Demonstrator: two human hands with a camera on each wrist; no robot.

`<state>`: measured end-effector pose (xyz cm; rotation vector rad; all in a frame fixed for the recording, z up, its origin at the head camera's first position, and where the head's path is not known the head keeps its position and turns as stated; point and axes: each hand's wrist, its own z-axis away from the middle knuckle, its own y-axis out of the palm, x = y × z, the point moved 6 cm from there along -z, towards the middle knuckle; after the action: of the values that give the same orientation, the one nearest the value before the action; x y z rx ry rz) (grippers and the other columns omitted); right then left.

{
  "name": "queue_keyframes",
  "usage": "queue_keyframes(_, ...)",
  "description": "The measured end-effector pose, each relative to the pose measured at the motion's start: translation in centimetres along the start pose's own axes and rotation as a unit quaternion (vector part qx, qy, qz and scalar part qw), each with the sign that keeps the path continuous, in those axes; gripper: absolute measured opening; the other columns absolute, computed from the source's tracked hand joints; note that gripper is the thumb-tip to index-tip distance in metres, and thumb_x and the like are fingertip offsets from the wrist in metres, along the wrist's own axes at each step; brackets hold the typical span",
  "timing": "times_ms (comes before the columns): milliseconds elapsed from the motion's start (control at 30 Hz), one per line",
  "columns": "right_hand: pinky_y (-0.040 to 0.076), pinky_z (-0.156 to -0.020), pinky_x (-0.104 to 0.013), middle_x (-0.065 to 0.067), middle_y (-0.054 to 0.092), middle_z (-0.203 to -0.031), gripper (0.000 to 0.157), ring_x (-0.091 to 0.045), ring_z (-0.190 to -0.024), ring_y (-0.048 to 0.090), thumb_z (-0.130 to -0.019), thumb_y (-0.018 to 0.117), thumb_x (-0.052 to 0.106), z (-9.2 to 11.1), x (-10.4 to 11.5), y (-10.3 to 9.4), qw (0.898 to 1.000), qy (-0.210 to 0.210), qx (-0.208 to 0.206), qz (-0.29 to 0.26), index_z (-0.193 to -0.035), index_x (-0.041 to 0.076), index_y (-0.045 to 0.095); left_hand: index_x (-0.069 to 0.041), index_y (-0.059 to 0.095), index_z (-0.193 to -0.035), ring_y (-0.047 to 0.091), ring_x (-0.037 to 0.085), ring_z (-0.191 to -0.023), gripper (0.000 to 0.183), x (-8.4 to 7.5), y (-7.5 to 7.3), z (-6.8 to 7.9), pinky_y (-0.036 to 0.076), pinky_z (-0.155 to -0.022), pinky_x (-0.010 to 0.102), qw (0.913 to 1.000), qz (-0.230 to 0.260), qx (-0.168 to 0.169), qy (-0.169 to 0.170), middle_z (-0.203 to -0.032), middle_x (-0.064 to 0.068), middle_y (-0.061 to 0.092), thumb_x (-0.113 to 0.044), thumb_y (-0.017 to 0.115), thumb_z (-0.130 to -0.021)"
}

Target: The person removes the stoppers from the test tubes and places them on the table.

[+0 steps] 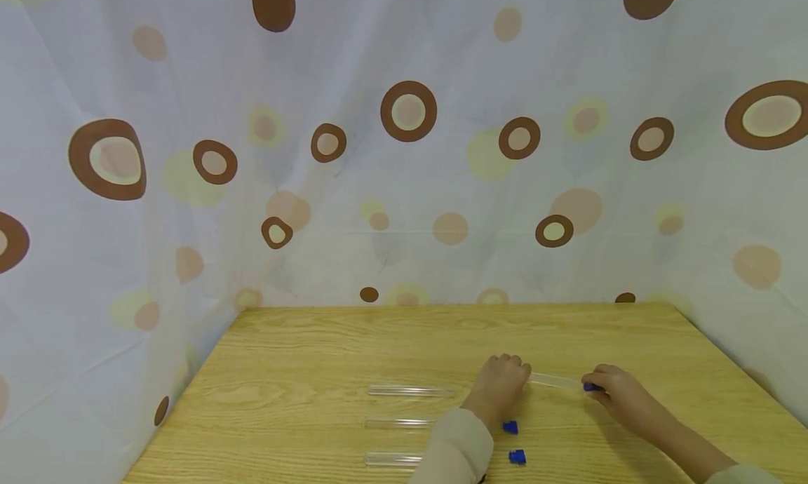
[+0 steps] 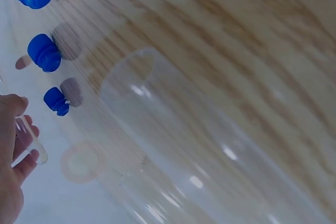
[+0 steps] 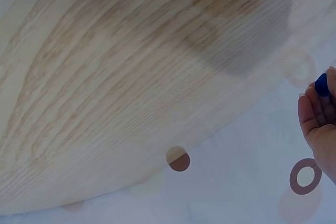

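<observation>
My left hand (image 1: 501, 384) grips a clear test tube (image 1: 555, 380) above the table; its rounded end shows past the fingers in the left wrist view. At the tube's right end, my right hand (image 1: 625, 400) pinches a blue cap (image 1: 592, 387) between thumb and fingers. Whether the cap sits in the tube's mouth I cannot tell. Blue caps lie near my left forearm, one cap (image 1: 510, 427) behind another cap (image 1: 517, 457). A third loose cap (image 2: 56, 100) shows in the left wrist view.
Left of my left arm, an upper clear tube (image 1: 412, 391), a middle tube (image 1: 398, 423) and a lower tube (image 1: 391, 459) lie in parallel on the wooden table (image 1: 284, 358). My sleeve covers part of the nearer ones. A dotted curtain (image 1: 353, 189) surrounds the table's back and sides.
</observation>
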<state>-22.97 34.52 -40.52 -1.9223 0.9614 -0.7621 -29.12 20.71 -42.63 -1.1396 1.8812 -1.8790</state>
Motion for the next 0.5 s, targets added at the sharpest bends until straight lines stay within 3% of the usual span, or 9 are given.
queue_keyframes(200,0.049,-0.054,-0.017,0.001,0.057,-0.074,0.016,-0.008,-0.064,0.053,-0.067,0.071,-0.010,-0.5,0.4,0.2,1.000,0.009,0.010,-0.016,-0.081,-0.003,0.066,-0.030,0.058,-0.113,0.057,-0.003,-0.092,0.023,0.6,-0.2,0.5,0.046,-0.079,0.010,0.9999,0.005,-0.001,0.013,-0.106,-0.017,0.061,-0.033,0.059,-0.090)
queue_keyframes(500,0.047,-0.053,-0.017,0.002,0.057,-0.074,0.018,-0.005,-0.065,0.052,-0.067,0.071,-0.009,-1.1,0.9,0.2,1.000,-0.008,-0.014,-0.010,-0.081,0.000,0.066,-0.028,0.066,-0.101,0.060,-0.004,-0.081,0.017,1.6,-0.9,1.3,0.047,-0.066,0.005,0.9981,-0.019,-0.056,0.019,-0.093,-0.015,0.064,-0.023,0.066,-0.085)
